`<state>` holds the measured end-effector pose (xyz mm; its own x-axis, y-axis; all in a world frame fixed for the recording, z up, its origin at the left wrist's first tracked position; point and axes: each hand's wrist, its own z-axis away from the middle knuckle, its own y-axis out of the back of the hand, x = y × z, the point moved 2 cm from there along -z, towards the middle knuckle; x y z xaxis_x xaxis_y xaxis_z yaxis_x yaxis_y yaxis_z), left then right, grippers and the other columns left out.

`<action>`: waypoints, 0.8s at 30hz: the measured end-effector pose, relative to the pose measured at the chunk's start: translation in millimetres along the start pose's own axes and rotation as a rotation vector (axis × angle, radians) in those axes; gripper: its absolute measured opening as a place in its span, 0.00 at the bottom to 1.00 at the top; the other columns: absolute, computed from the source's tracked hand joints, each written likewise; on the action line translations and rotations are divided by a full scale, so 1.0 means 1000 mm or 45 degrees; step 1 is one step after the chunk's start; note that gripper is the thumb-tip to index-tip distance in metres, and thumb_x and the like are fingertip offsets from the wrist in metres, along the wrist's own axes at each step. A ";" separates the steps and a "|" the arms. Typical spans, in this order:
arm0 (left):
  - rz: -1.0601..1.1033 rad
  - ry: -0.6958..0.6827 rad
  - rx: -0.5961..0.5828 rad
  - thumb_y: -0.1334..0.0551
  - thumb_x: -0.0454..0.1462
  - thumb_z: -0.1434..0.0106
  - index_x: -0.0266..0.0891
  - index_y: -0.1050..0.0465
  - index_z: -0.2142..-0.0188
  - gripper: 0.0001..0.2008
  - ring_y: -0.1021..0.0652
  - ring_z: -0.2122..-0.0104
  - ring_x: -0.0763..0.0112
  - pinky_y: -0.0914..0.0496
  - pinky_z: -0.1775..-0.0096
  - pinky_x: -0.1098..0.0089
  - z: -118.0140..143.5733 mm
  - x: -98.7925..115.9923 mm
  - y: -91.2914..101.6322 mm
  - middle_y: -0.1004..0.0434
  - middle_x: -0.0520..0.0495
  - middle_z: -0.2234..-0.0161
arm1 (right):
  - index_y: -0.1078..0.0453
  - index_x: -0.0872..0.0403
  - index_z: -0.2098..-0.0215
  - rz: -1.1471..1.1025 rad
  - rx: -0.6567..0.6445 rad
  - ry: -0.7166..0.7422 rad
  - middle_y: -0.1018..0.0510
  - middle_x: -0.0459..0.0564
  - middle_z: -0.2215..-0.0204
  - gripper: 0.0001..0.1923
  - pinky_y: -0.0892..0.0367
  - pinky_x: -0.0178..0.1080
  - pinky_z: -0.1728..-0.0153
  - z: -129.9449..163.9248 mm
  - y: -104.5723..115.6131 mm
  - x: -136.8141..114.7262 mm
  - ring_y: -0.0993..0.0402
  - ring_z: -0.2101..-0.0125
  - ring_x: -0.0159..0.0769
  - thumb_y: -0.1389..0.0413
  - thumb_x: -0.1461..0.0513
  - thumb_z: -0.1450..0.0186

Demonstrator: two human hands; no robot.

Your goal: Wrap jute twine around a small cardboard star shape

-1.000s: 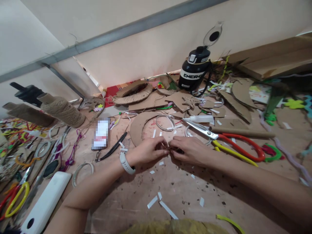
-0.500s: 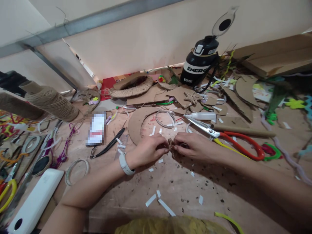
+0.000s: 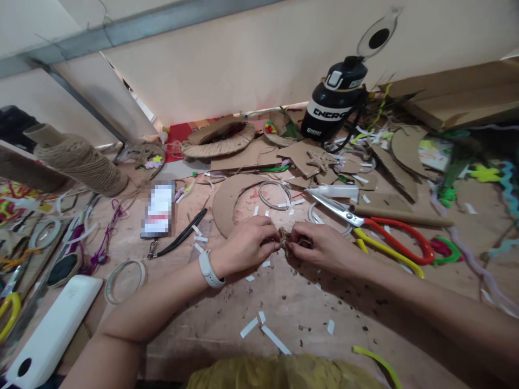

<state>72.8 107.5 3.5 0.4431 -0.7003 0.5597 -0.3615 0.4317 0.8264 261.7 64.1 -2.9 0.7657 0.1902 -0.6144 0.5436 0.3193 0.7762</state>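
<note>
My left hand [image 3: 243, 247] and my right hand [image 3: 320, 246] meet at the middle of the wooden table [image 3: 308, 313]. Between their fingertips they pinch a small brown piece wrapped in jute twine [image 3: 284, 240]. Most of that piece is hidden by my fingers. A white band sits on my left wrist. Just behind my hands lies a curved cardboard arc [image 3: 227, 202]. Large scissors with red and yellow handles [image 3: 377, 229] lie to the right of my right hand.
A black water bottle [image 3: 334, 105] stands at the back with its lid open. A spool of jute twine [image 3: 79, 159] lies at the far left, a phone [image 3: 157, 209] and a white power bank [image 3: 52, 329] nearer. Cardboard scraps, tape rings and pipe cleaners cover the table.
My hands stay together on the twine-wrapped piece, and it shows a little more between my fingertips. The view has shifted slightly to the right and down.
</note>
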 end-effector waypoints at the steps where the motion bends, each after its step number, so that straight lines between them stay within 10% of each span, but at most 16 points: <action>1: 0.013 0.011 0.003 0.37 0.37 0.33 0.37 0.23 0.63 0.06 0.25 0.60 0.66 0.31 0.56 0.68 0.000 0.000 0.000 0.24 0.45 0.63 | 0.34 0.52 0.72 -0.013 0.007 -0.010 0.26 0.45 0.75 0.07 0.42 0.35 0.72 0.001 -0.001 0.000 0.33 0.75 0.33 0.48 0.59 0.38; 14: -0.442 -0.236 0.126 0.47 0.37 0.27 0.38 0.33 0.42 0.16 0.27 0.48 0.59 0.35 0.47 0.56 0.019 0.005 -0.011 0.26 0.40 0.46 | 0.34 0.51 0.72 0.023 0.076 -0.009 0.25 0.46 0.75 0.05 0.42 0.34 0.72 0.002 -0.006 0.002 0.32 0.75 0.34 0.47 0.60 0.38; 24: -0.516 -0.248 0.040 0.48 0.37 0.26 0.39 0.30 0.45 0.14 0.26 0.50 0.61 0.33 0.49 0.59 0.016 0.005 -0.013 0.25 0.42 0.49 | 0.33 0.52 0.71 0.048 0.098 0.009 0.25 0.45 0.74 0.04 0.42 0.34 0.72 0.003 -0.003 -0.002 0.33 0.75 0.33 0.46 0.62 0.38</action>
<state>66.7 90.0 -5.3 0.3923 -0.9046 0.1665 -0.2164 0.0852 0.9726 259.5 60.2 -4.1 0.7836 0.2076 -0.5856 0.5397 0.2393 0.8071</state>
